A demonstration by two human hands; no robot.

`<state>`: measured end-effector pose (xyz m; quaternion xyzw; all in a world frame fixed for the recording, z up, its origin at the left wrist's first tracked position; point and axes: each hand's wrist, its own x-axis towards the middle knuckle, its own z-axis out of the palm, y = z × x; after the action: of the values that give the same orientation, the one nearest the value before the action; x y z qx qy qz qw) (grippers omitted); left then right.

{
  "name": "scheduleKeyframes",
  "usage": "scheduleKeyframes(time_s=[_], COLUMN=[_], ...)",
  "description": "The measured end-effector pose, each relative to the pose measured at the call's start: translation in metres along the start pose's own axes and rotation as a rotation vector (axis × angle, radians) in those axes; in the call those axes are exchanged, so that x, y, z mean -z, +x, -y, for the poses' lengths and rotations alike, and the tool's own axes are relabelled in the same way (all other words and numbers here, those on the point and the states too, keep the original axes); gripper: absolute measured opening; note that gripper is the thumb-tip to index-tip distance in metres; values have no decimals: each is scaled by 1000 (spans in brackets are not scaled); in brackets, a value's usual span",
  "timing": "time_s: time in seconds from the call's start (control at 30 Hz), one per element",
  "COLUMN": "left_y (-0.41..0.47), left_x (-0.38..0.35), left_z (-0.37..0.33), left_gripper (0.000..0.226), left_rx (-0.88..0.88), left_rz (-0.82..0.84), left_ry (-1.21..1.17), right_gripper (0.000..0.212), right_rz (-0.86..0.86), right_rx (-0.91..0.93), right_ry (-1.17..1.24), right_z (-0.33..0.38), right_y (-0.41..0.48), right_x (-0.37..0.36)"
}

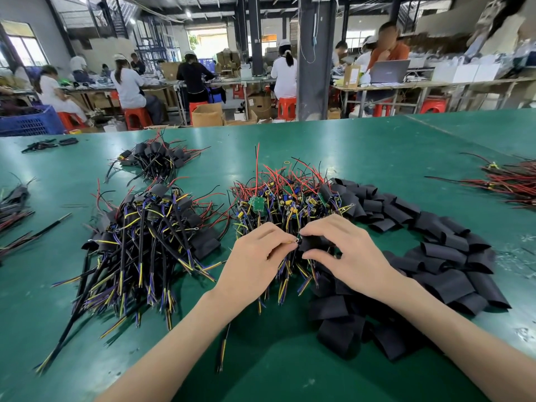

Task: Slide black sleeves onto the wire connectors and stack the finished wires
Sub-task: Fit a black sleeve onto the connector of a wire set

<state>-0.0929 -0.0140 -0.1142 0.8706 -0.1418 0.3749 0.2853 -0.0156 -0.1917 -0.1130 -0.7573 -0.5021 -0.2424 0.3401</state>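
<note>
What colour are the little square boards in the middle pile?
Green. The small square circuit boards show best in the head view.

I see black sleeves [443, 250] right of my right hand [351, 250], red, yellow, seemingly purple wires [290, 198] beyond it, on a green table [377, 146].

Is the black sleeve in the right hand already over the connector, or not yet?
Not yet: the right hand holds the sleeve at the wire tips pinched by the left hand.

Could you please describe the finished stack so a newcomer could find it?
On the green table, look left of the left hand. The finished stack is the big heap with black sleeves on; the middle heap shows bare green boards.
</note>
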Motion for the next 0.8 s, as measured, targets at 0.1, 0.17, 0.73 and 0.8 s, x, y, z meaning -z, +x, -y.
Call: scheduleKeyframes(time_s=[0.1, 0.17, 0.73, 0.8], left_y=[0, 0, 29, 29], left_x=[-1, -1, 76, 94], left_z=[-1, -2, 37, 53], left_gripper=[1, 2, 31, 33], left_rx=[38, 81, 92, 155], left_rz=[-18, -25, -549, -570], left_ry=[-52, -73, 243, 410], right_gripper=[29, 28, 33, 34], right_rz=[-3, -1, 230, 335], right_rx=[27, 38, -748, -767], right_ry=[-29, -54, -508, -493], right_z=[1, 1, -87, -90], right_y=[-1, -1, -11, -12], right_x=[-2, -2, 60, 57])
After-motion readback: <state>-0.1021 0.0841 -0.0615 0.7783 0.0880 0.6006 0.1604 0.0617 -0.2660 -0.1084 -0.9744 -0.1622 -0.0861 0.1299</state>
